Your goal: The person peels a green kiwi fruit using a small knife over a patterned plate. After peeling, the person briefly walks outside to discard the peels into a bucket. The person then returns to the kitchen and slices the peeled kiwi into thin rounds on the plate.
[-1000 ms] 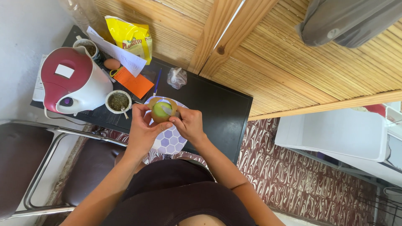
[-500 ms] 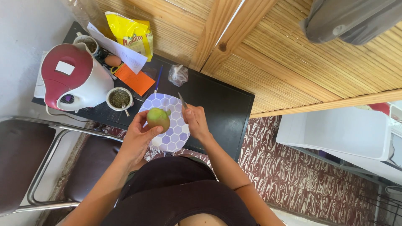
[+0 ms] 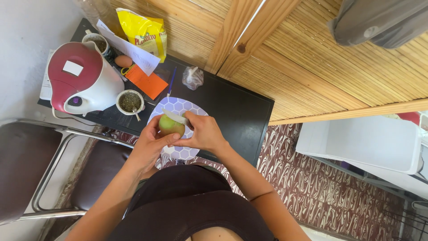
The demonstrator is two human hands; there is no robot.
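Since half a second ago, the knife (image 3: 174, 116) has come to rest flat across the top of the green fruit (image 3: 171, 126); then the blade stood off to the right of it. My left hand (image 3: 149, 147) cups the fruit from below and from nine o'clock, fingers curled round it so that it cannot roll while the edge bears on it. My right hand (image 3: 203, 134) is closed on the knife's handle at three o'clock of the fruit, thumb toward the skin, which looks like the grip I use to steady a cut against the thumb.

I hold the fruit in the air just above the plate (image 3: 157, 115), a round one with a pale hexagon pattern, probably so that peel and juice drop onto it and not onto the black table (image 3: 236, 105).

At ten o'clock of the plate stands a small white cup (image 3: 130, 101) filled with green herb, a metal straw leaning out of it. Beyond that, at ten o'clock, sits the red and white kettle (image 3: 80, 82), close enough to reach. At twelve o'clock lies a knotted clear bag (image 3: 193, 77); an orange card (image 3: 146, 82), a white sheet (image 3: 129, 51), an egg (image 3: 123, 60) and a yellow packet (image 3: 145, 33) crowd the far corner against the reed wall (image 3: 312, 67).
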